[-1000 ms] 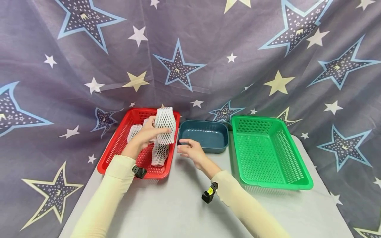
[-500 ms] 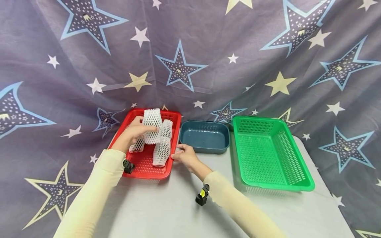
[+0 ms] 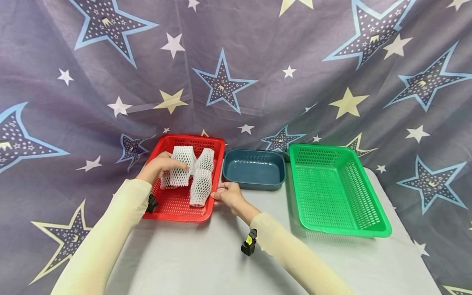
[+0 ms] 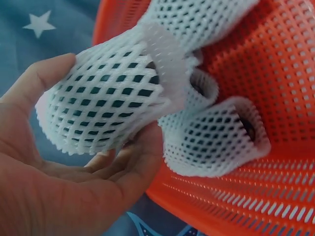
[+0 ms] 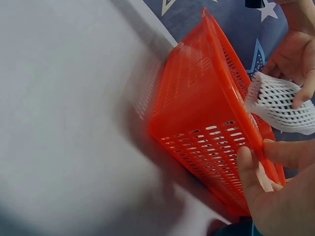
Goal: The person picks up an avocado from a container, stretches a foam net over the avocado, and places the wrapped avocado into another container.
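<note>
My left hand [image 3: 159, 167] grips a white foam net sleeve [image 3: 180, 167] between thumb and fingers, over the red basket [image 3: 173, 207]. In the left wrist view this held sleeve [image 4: 106, 93] looks dark through its mesh; whether anything is inside I cannot tell. Several similar sleeves lie in the basket, among them a front one [image 3: 200, 187], one behind it [image 3: 206, 157] and one partly hidden below my left hand [image 3: 167, 182]. My right hand [image 3: 234, 197] pinches the basket's right rim, thumb on one side and fingers on the other, as the right wrist view shows.
A dark blue tray [image 3: 254, 186] stands just right of the red basket. Further right is a green basket [image 3: 324, 196], its mesh floor showing. All stand on a white-covered table [image 3: 206, 262], with a star-patterned curtain [image 3: 236, 123] behind and at the sides.
My left hand has carried the held sleeve leftward and lower over the red basket. My right hand has moved from beside the blue tray to the basket's right rim and taken hold of it.
</note>
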Available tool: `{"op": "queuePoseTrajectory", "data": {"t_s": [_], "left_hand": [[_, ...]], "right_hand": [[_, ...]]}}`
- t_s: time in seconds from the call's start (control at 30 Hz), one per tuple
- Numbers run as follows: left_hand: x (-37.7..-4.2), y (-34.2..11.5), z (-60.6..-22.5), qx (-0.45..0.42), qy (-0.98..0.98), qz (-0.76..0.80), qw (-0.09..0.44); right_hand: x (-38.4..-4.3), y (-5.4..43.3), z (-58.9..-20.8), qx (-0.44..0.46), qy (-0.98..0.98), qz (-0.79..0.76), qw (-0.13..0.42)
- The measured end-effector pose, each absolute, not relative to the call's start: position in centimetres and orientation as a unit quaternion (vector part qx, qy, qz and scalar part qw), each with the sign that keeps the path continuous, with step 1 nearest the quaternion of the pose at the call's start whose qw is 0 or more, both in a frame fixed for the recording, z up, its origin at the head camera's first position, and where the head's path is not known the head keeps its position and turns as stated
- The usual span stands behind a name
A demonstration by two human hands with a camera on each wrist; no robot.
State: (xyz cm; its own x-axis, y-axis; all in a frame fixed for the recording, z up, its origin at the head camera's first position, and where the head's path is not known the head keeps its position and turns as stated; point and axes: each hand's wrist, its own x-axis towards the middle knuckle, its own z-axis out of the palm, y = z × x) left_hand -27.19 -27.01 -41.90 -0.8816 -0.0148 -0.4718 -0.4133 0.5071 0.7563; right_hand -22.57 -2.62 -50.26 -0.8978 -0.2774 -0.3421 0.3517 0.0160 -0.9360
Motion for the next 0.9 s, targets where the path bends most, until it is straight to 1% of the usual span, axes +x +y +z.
{"op": "queuePoseTrajectory", "data": {"t_s": [0.2, 0.3, 0.57, 0.7, 0.9], "left_hand": [[-27.7, -27.1, -42.3, -0.137, 0.864, 0.407, 0.262], [-27.9, -26.9, -42.7, -0.154, 0.858, 0.399, 0.284], [-28.2, -26.0, -43.7, -0.19, 0.856, 0.36, 0.32], [-28.0, -25.7, -44.4, -0.2, 0.857, 0.342, 0.329], [-28.0, -25.4, -45.4, -0.196, 0.856, 0.324, 0.352]], "right_hand": [[-22.7, -2.5, -50.2, 0.03, 0.684, -0.693, 0.226], [-22.7, -2.5, -50.3, 0.028, 0.685, -0.692, 0.225], [-22.7, -2.5, -50.2, 0.027, 0.69, -0.689, 0.222], [-22.8, -2.5, -50.2, 0.029, 0.692, -0.687, 0.22], [-22.8, -2.5, -50.3, 0.03, 0.695, -0.684, 0.22]]}}
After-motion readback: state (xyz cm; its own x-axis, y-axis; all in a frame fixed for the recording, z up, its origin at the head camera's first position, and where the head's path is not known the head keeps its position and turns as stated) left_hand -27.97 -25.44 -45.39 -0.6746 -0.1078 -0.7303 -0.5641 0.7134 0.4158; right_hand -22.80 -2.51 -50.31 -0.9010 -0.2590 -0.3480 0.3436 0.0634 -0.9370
